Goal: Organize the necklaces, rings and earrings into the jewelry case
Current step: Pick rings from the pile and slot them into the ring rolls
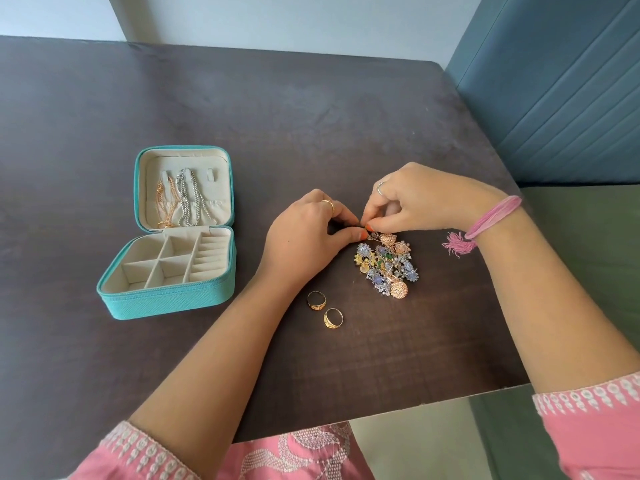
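On the dark wood-grain surface (311,109), an open teal zip jewelry case (169,233) holds gold and silver chain necklaces (183,199) in its lid, no writing legible. Two gold rings (325,309) lie right of it. The left hand (304,233) and right hand (419,200) pinch one small earring (372,235) together above a tangled heap of colourful earrings (388,266), too many to count.

Your sleeves (138,455): pink fabric w/ white embroidered oval trim at cuffs, ending approx mid-forearm. Same pink garment w/ white swirl embroidery over your lap (294,452). Your left hand (304,237): gold ring on one finger. Your right hand (422,199): thin silver ring. Your right wrist: pink thread band (493,214), multi-strand, w/ frayed tassel (455,242).
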### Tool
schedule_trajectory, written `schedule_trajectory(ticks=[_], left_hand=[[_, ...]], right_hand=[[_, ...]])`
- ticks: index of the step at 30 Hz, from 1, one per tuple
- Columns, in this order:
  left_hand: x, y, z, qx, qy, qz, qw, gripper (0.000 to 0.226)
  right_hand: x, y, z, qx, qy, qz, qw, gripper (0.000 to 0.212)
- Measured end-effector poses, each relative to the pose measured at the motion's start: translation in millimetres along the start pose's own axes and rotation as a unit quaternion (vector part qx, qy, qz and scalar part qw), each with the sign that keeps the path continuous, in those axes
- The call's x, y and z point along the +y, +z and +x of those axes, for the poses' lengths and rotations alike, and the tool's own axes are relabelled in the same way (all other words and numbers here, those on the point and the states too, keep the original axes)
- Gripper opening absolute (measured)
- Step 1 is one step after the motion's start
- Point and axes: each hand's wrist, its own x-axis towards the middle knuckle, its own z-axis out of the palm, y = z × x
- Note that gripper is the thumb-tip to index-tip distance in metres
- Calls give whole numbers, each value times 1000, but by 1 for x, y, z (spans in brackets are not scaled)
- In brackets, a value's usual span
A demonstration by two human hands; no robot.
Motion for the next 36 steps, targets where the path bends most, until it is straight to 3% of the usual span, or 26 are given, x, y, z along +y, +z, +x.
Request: schedule_trajectory(ticks=[9,18,32,36], left_hand=[[0,0,0,4,-3,-2,1000,21],[-1,1,0,-6,5,20,1000,19],[-5,0,2,-54,69,27,996,32],[-6,0,3,-58,94,45,993,30]], right_hand=[[8,10,-3,23,41,104,993,9],[17,21,-15,74,59,262,961,12],[26,28,-29,140,59,345,926,15],[29,26,-31,135,78,330,931,14]])
